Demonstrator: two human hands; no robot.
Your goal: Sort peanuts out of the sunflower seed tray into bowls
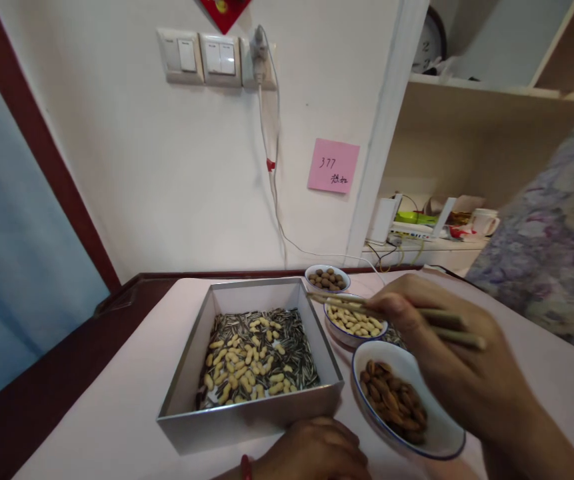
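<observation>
Nearest the camera, the left hand (317,450) rests on the pale-covered tabletop (97,427), just in front of the box (249,427). Its fingers are curled, the palm is hidden, and whether it grips anything cannot be told; a red band (246,467) circles the wrist. The right hand (447,353) is raised over the right side, pinching a pair of chopsticks (459,337) between thumb and fingers. Their tips point left, toward the box's right rim; whether they touch it or carry anything is unclear.

Inside the box, yellow peanuts (249,360) lie scattered over dark striped seeds (301,333), thickest toward the middle and front. Along its right side stand blue-rimmed bowls: the farthest holds round brown nuts (325,279), the next more peanuts (359,321), and the nearest almonds (391,400), heaped toward its left end. More striped seeds show between the peanut bowl and the right hand, which hides the rest of them.

Behind, the wall (117,167) bears switches (221,59), a plug (259,57) and a pink note (334,165) marked 377. At right, a router (411,230) and a cup (483,223) stand on a shelf.
</observation>
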